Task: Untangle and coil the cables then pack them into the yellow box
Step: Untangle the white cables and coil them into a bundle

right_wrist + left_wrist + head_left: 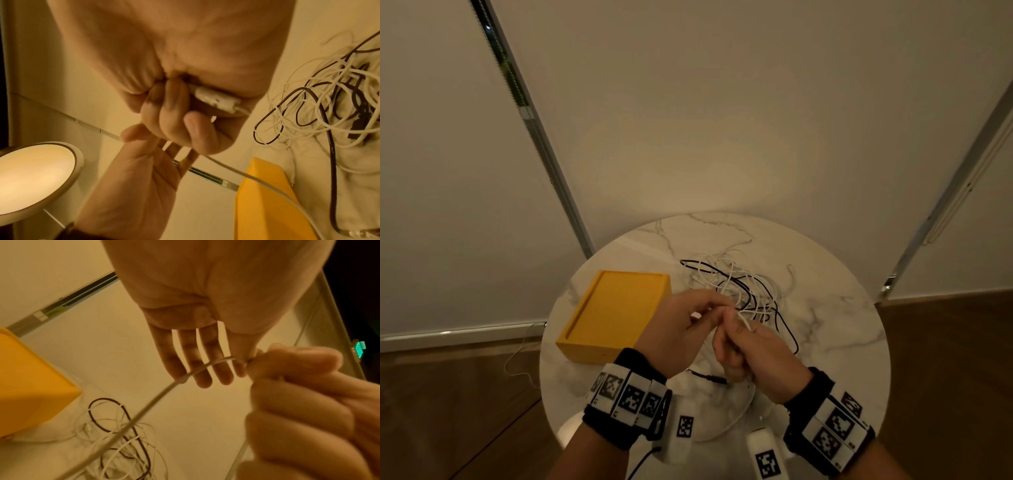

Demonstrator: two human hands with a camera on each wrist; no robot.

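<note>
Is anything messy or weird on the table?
Yes: the thin white and dark cables lie knotted in a loose heap on the round marble table, right of the yellow box. Nothing looks broken or spilled.

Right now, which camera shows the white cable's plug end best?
The right wrist view: the white plug sits clearly in the curled right hand. In the head view that hand hides it; the left wrist view shows only the white cable.

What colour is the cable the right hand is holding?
White. The right hand grips the white cable by its plug; the right wrist view shows it best.
</note>
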